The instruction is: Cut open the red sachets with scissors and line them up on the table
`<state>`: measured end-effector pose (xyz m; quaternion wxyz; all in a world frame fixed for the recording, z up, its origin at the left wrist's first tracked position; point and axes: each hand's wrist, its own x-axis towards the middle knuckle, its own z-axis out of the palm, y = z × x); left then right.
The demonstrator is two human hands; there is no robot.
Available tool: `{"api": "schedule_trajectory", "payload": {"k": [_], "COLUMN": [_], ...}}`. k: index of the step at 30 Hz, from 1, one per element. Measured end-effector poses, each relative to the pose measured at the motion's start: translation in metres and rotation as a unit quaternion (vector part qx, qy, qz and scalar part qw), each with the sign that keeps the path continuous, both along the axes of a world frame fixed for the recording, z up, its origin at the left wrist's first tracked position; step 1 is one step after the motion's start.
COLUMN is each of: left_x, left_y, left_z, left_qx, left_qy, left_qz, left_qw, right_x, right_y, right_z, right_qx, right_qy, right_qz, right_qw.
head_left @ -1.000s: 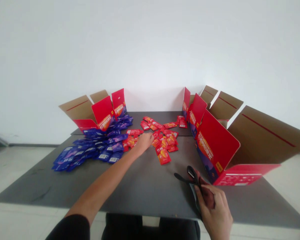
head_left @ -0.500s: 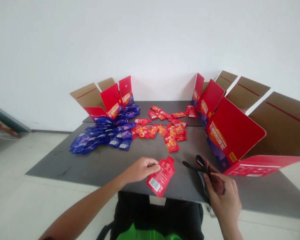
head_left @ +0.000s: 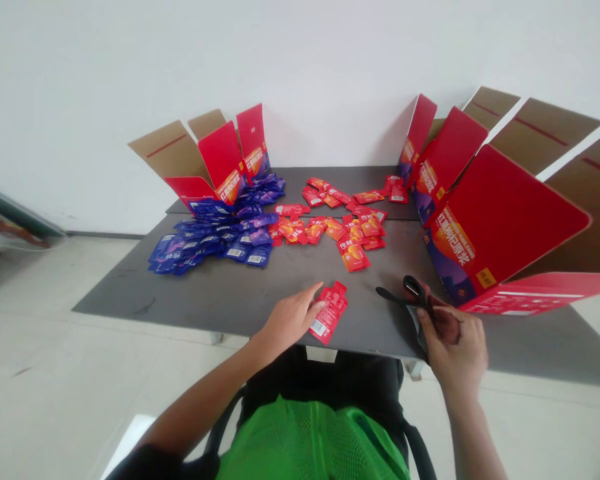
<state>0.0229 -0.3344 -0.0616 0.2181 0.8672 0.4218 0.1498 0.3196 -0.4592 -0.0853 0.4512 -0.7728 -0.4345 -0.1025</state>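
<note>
My left hand (head_left: 291, 319) rests at a red pouch (head_left: 330, 312) with a short spout-like top, barcode side up, near the table's front edge. Thumb and forefinger are apart, and the thumb touches the pouch's left edge. To the right, my right hand (head_left: 457, 343) is closed around a black looped strap (head_left: 414, 291); a loose end sticks out leftward, and the fingers hide part of it. Beyond my hands lie several orange-and-red pouches (head_left: 353, 253), printed side up or down. Left of them, purple pouches (head_left: 210, 237) are heaped in overlapping rows.
Open red cartons (head_left: 510, 220) line the right side of the grey table (head_left: 190, 300), flaps raised. More open cartons (head_left: 223, 157) stand at the back left, behind the purple heap. A white wall (head_left: 330, 67) rises behind the table.
The red pouch has gone from my left finger pinch down onto the table, and those fingers have parted. My right hand still holds the black strap. The view has tilted downward.
</note>
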Motion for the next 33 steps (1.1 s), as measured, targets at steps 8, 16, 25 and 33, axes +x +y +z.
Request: {"api": "schedule_trajectory", "payload": {"k": [8,16,25,33], "left_x": [-0.036,-0.048,-0.045,-0.044], "left_y": [-0.054,-0.069,-0.062,-0.061], "left_z": [-0.007,-0.035,-0.035,-0.035], "left_qx": [0.182,0.211,0.19,0.185], "left_qy": [0.008,-0.066,-0.051,-0.092], "left_qz": [-0.117,-0.145,-0.167,-0.152], "left_qw": [0.976,0.964,0.966,0.967], "right_x": [0.0,-0.102,-0.11,-0.108], "right_y": [0.006,0.053,0.102,0.097], "right_z": [0.02,0.056,0.022,0.038], "right_qx": [-0.029,-0.008,-0.116,-0.053], "right_qy": [-0.021,-0.058,-0.165,-0.152], "right_qz": [0.059,0.337,0.393,0.362], "right_qw": [0.998,0.94,0.897,0.918]}}
